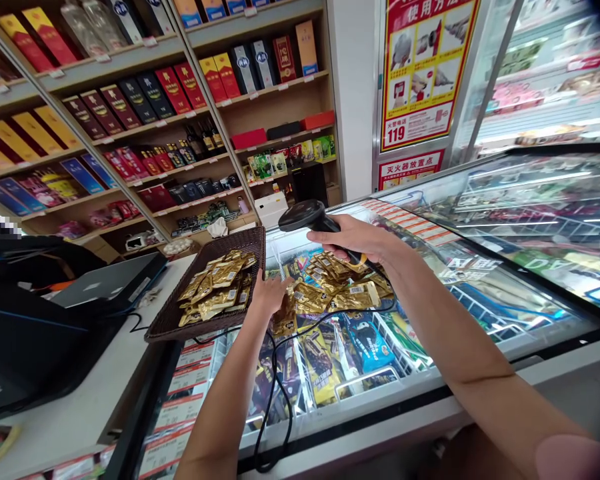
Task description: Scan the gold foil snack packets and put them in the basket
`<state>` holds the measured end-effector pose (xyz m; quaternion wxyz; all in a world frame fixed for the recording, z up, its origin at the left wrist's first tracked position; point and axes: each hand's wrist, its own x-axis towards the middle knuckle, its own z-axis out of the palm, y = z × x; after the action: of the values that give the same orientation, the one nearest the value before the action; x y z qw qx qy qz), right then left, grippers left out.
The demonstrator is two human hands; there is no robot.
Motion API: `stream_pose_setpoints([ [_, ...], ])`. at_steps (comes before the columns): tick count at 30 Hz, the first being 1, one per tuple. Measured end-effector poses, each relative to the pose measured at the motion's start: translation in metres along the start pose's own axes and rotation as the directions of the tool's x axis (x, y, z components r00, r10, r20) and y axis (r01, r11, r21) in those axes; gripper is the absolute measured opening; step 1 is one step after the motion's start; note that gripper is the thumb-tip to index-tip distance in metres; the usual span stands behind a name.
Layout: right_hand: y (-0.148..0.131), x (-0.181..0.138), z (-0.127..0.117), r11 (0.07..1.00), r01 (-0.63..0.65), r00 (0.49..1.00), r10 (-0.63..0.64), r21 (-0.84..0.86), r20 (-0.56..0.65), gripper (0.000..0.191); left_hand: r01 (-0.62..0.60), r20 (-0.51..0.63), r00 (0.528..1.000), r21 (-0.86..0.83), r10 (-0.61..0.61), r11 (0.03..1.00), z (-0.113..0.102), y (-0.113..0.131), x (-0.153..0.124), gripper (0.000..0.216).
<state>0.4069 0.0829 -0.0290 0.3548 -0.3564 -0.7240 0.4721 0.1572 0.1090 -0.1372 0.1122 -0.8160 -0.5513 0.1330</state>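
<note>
My right hand [353, 238] is wrapped round the handle of a black handheld barcode scanner [303, 215], raised over the freezer's glass top. Beneath it lies a loose pile of shiny gold packets [325, 283], some with barcodes showing. My left hand [270, 293] is low between that pile and a dark brown woven basket [173, 320], at the basket's right side. Its visible fingers are apart, and its fingertips are partly hidden. A gold packet [284, 317] lies right beside it. More gold packets [215, 287] fill the basket. The scanner's black cable [275, 373] loops across the glass.
Under the glass of the chest freezer [340, 427] are wire baskets and colourful packages. At left, a white counter [80, 393] bears black equipment [25, 333]. Shelves [145, 127] of boxes and bottles stand behind, beside a red and yellow sign [423, 73].
</note>
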Motion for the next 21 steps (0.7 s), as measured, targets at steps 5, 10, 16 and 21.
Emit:
stream_pose_setpoints([
  [5,-0.001,0.0,-0.001,1.0,-0.001,1.0,0.001,0.004,-0.002,0.044,-0.096,0.089,0.99,-0.14,0.109,0.986,-0.007,-0.011,0.001,0.046],
  [10,-0.001,0.0,0.0,1.0,-0.011,1.0,0.011,-0.015,-0.008,0.044,-0.049,0.041,0.997,-0.331,0.066,0.942,-0.005,-0.011,0.003,0.055],
  [16,0.002,0.001,0.0,1.0,-0.007,1.0,0.007,-0.016,-0.012,0.044,-0.042,-0.068,0.998,-0.616,0.001,0.786,-0.011,-0.025,0.002,0.021],
  [21,0.002,0.003,0.002,1.0,0.001,1.0,-0.001,-0.022,-0.012,0.045,-0.087,-0.195,0.96,-0.891,-0.201,0.446,-0.023,-0.051,-0.007,0.028],
])
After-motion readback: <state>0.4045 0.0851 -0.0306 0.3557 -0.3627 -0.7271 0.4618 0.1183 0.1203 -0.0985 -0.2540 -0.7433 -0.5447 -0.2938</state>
